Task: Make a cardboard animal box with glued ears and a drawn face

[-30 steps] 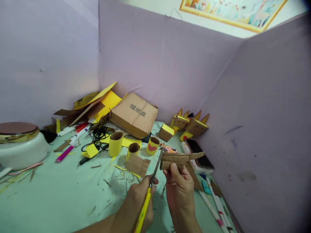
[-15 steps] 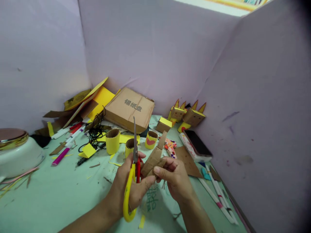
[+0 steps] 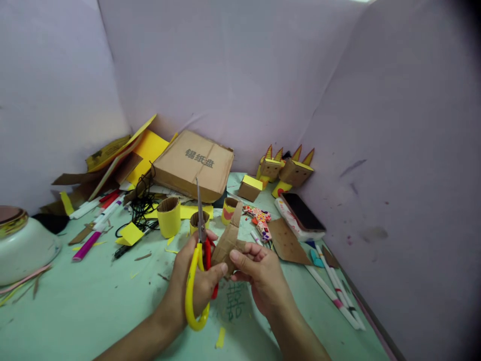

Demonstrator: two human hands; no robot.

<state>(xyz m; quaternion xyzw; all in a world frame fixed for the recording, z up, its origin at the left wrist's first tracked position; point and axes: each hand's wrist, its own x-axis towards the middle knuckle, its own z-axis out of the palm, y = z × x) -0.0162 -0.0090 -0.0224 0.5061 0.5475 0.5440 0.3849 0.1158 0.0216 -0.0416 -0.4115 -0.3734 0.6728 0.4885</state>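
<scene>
My left hand (image 3: 195, 281) is closed round a pair of scissors (image 3: 199, 260) with yellow and red handles. Their blades point straight up and look closed. My right hand (image 3: 259, 273) pinches a folded piece of brown cardboard (image 3: 227, 240) just right of the blades. The thumb of my left hand touches that cardboard too. Both hands hover low over the pale green table (image 3: 93, 301), near its front middle.
Yellow-wrapped cardboard tubes (image 3: 168, 215) stand behind my hands. Farther back lie a flat brown box (image 3: 195, 165), yellow sheets, markers (image 3: 88, 243) and a black cord. A phone (image 3: 302, 213), cardboard figures (image 3: 289, 170) and pens (image 3: 334, 296) lie at the right. A white bowl (image 3: 22, 245) sits far left. Purple partitions enclose the table.
The scissors swung from tilted to blades upright. My right hand turned the cardboard piece from flat and wide to folded and upright, close to the scissors. The view tipped downward.
</scene>
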